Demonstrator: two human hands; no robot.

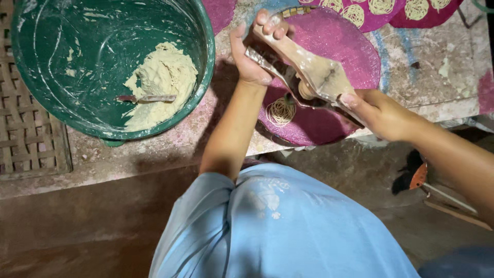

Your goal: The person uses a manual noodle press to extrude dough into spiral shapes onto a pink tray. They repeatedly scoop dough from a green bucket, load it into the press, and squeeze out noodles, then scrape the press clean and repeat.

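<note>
the left hand (pixel 250 56) is closed around the far handle of a wooden press (pixel 303 74), fingers curled over the top end, and the right hand (pixel 378 113) is wrapped tight around the near handle. the press hangs tilted over a round pink mat (pixel 337 38) on the desk (pixel 154 149), and thin pale noodle strands come out of its underside into a small coil (pixel 280 110) on the mat's near-left part.

to do this step well, i judge both handles need a steady, even squeeze, so the strands come out unbroken and of 1 thickness. the press should circle slowly above the coil, kept near the mat but not touching it, so the strands lay in loose rings rather than a heap. the wrists should hold the outlet facing straight down; as tilted as it is now, the strands could drift sideways. the coil sits near the mat's edge, so the circle should be kept small, away from the rim.

more coils lie on the purple mats (pixel 391 10) at the far side. to the left stands a green tub (pixel 110 67) with a lump of pale dough (pixel 162 77) and a scraper (pixel 149 98) lying in it; a woven tray (pixel 28 134) is at the far left edge.
</note>
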